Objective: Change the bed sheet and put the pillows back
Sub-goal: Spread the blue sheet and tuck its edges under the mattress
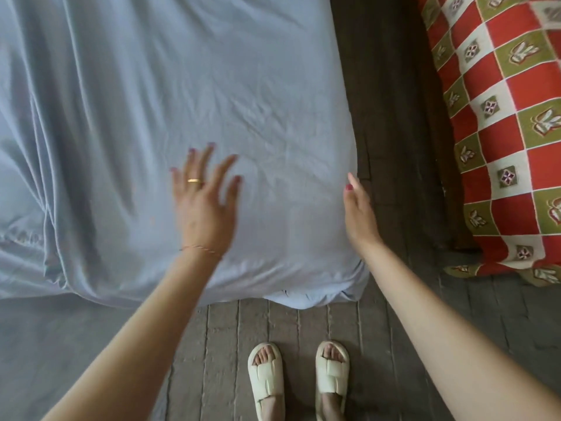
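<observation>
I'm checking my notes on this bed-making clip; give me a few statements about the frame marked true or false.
1. The left hand lies with fingers spread on the light blue sheet. True.
2. The right hand grips a pillow. False: it is open at the mattress corner's edge.
3. A red, green and white checked cover lies to the right. True.
4. The person is barefoot. False: they wear pale slippers.
</observation>
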